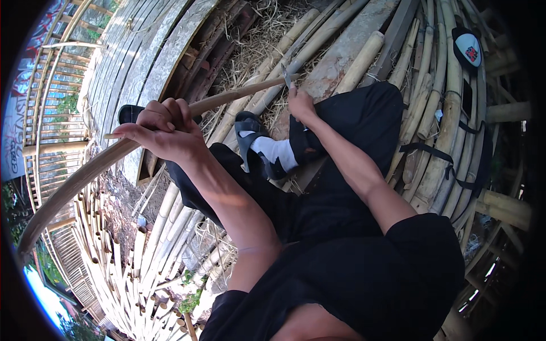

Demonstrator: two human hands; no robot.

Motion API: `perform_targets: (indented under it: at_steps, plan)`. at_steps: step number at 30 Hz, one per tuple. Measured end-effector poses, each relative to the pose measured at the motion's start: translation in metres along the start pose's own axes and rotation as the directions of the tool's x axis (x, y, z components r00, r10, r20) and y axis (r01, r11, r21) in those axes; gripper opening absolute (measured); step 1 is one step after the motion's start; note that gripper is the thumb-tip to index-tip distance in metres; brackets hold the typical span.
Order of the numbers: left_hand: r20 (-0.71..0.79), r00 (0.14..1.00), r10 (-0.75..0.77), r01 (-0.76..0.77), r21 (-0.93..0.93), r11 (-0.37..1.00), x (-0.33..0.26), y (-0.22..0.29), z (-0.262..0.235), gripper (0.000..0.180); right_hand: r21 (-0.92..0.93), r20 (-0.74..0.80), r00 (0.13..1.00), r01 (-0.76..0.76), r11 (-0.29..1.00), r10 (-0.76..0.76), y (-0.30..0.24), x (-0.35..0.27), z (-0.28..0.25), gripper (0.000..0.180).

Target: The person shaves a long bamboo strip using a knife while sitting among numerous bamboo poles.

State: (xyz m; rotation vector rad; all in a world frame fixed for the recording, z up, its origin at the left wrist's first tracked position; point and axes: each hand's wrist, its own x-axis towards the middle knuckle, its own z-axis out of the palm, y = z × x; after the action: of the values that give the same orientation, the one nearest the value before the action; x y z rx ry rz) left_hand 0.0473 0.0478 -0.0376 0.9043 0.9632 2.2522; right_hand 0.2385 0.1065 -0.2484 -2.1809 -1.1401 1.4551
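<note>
A long, slightly bent bamboo strip or wooden stick (74, 182) slants across the view, from the far left rim to a thin tip near the middle top. My left hand (165, 128) is closed around it, thumb laid toward the left. Close to the thin tip, my right hand (301, 105) grips a small knife (286, 75). The blade points up and lies at the stick, apparently touching it. Its handle is mostly hidden in my fingers. Below the stick, my foot in a white sock and dark sandal (264, 148) rests among the bamboo.
Bamboo poles (361, 59) lie around my legs and along the right. On them sit a white-and-black cap (468, 48), a dark flat object (466, 96) and a black strap (426, 149). Grey planks (136, 45) stand at upper left, above cut bamboo pieces (114, 256) and a bamboo fence (60, 85).
</note>
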Motion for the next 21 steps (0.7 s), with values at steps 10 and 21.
perform_targets:
  at_steps: [10, 21]
  plan:
    - [0.010, 1.000, 0.009, -0.009, 0.010, 1.000, -0.002, -0.001, 0.003, 0.065, -0.180, -0.279, 0.942, 0.140, 0.974, -0.187, 0.036, 0.052, 0.024, 0.067]
    - [-0.040, 0.999, 0.011, -0.010, 0.019, 1.000, 0.000, -0.001, -0.003, 0.065, -0.140, -0.132, 0.954, 0.250, 0.958, -0.268, -0.025, -0.010, 0.024, 0.065]
